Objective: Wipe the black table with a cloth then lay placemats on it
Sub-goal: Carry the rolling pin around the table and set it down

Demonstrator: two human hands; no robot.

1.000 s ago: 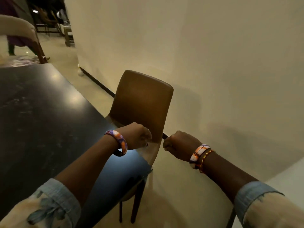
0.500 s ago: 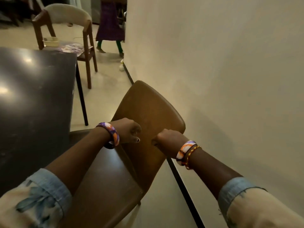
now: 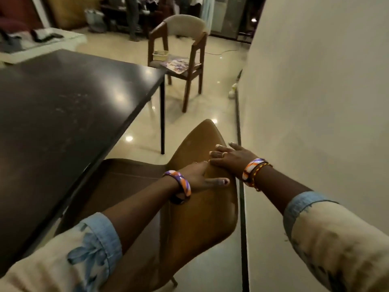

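The black table fills the left of the head view, its top bare and faintly smudged. Beside its near edge stands a brown leather chair, with its backrest toward me. My left hand lies over the top of that backrest, thumb stretched along the back face and fingers on the seat side. My right hand rests flat on the backrest's top edge with fingers spread. Neither hand holds a cloth or a placemat. A patterned flat sheet lies on a far chair's seat.
A wooden chair with a pale backrest stands past the table's far corner, a small pale box on its seat. A plain wall runs close along the right. A white counter is at the far left. A person's legs show in the background.
Both hands were curled fists at the brown chair's backrest; now their fingers lie spread on its top. The view has swung along the table, and the chair sits out from the table edge.
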